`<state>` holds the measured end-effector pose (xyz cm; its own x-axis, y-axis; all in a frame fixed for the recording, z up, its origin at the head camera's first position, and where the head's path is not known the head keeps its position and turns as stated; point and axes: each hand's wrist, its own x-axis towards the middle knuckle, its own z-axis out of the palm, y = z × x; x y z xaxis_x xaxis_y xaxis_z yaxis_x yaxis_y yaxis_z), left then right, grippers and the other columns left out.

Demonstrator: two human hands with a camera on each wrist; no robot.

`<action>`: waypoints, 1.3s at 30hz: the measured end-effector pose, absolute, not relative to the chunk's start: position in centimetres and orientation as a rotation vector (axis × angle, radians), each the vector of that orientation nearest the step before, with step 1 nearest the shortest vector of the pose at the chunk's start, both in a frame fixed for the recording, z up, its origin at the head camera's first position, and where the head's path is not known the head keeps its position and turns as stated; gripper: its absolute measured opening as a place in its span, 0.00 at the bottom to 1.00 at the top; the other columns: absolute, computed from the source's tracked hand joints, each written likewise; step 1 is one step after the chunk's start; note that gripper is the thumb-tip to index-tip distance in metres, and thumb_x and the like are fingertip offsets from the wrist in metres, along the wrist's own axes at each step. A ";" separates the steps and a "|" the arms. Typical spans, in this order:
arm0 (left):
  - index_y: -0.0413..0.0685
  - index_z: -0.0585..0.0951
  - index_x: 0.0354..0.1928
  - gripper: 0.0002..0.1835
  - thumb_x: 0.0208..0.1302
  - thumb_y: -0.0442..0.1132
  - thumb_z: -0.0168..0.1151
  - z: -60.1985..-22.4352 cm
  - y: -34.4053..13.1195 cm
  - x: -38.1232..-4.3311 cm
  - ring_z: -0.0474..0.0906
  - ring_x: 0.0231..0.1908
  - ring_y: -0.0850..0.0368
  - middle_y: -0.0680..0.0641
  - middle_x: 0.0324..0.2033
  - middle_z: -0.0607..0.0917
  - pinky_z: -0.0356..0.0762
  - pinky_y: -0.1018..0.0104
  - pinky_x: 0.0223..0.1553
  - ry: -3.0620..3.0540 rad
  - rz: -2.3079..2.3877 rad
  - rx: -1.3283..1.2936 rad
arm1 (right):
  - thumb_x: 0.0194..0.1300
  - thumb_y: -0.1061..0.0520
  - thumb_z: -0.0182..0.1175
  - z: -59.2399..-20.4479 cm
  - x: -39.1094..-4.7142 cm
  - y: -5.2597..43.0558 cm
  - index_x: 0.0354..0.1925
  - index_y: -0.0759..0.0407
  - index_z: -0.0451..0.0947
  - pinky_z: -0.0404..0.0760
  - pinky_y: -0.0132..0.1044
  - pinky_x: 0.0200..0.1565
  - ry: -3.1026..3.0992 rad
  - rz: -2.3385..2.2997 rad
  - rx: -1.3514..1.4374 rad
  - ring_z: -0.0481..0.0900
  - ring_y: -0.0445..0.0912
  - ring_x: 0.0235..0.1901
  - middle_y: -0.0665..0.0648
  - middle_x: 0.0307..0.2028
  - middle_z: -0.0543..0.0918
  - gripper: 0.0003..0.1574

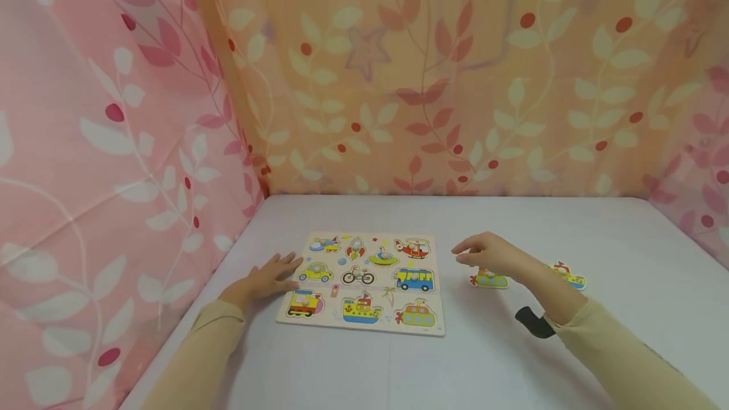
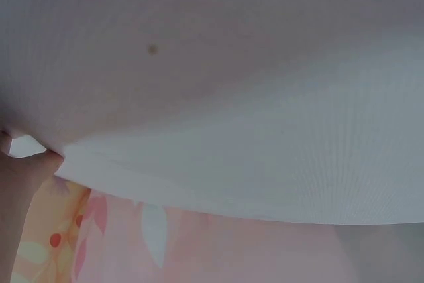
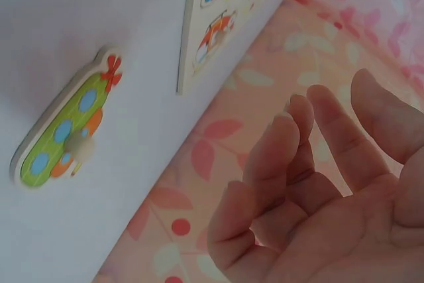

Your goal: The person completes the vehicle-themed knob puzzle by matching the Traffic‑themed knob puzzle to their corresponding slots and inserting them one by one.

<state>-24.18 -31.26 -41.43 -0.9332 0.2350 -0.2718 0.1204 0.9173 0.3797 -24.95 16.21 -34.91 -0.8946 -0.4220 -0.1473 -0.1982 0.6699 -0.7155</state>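
A wooden peg puzzle board (image 1: 364, 328) with vehicle pictures lies flat on the table. My left hand (image 1: 266, 278) rests beside its left side, fingertips right at the edge. My right hand (image 1: 498, 254) hovers right of the board with fingers loosely bent and nothing between them, as the right wrist view also shows. Below that hand lies a green submarine piece (image 3: 66, 127) with a round knob, partly covered by the hand in the head view. A ship piece (image 1: 571, 277) sits farther right, partly behind the forearm. Knobs stand on the helicopter (image 1: 412, 249), bus (image 1: 414, 279) and several other pictures.
The white table (image 1: 387, 372) backs onto an orange leaf-print curtain (image 1: 398, 112). A pink curtain (image 1: 114, 163) borders the left side, close to my left sleeve. A dark strap (image 1: 534, 323) hangs by my right wrist.
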 end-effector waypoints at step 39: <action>0.49 0.59 0.74 0.41 0.66 0.59 0.58 -41.7 -31.3 -24.3 0.35 0.73 0.33 0.40 0.75 0.51 0.30 0.25 0.62 2.752 0.523 0.247 | 0.69 0.48 0.58 -34.9 -24.1 26.9 0.60 0.71 0.71 0.76 0.56 0.43 2.769 -0.981 -0.345 0.72 0.66 0.49 0.75 0.50 0.76 0.32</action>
<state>-24.32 -31.35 -41.71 -0.9313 0.2275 -0.2845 0.1074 0.9177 0.3825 -24.13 26.91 -34.85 -0.9561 -0.2771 -0.0949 -0.1555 0.7549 -0.6371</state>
